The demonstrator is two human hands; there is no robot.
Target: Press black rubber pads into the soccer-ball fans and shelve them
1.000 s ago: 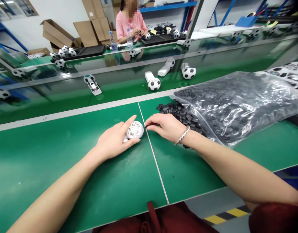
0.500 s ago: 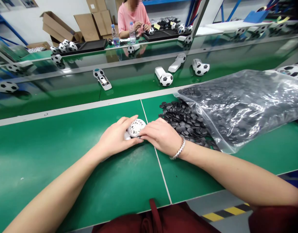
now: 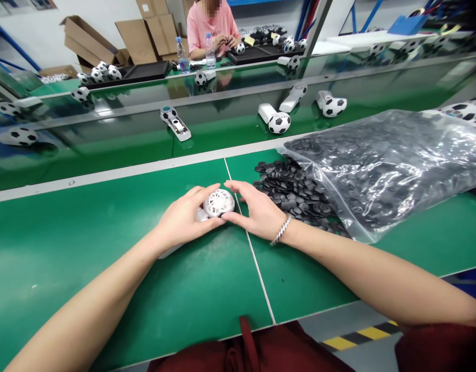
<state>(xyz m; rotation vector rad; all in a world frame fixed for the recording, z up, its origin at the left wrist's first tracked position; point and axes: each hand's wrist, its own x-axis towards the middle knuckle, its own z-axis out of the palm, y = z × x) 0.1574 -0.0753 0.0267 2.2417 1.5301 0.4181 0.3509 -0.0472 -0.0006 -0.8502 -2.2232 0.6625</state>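
Note:
A small white round part with a grille face (image 3: pixel 219 202) rests on the green table (image 3: pixel 86 248) in front of me. My left hand (image 3: pixel 183 219) is curled round its left side and grips it. My right hand (image 3: pixel 257 212), with a silver bracelet at the wrist, touches the part's right side with thumb and fingers pinched against it. Just right of that hand lies a heap of small black flat pieces (image 3: pixel 292 188), spilling from a clear plastic bag (image 3: pixel 385 165).
A conveyor belt (image 3: pixel 106 150) behind the table carries football-patterned devices (image 3: pixel 278 122) and a white handle piece (image 3: pixel 176 124). Across it a person in a pink top (image 3: pixel 210 28) works at trays of the same balls. Cardboard boxes (image 3: pixel 90 44) stand at the back.
My right hand came from beside the black pieces onto the white part, then its fingers spread round the part's right edge. The devices on the belt drifted right.

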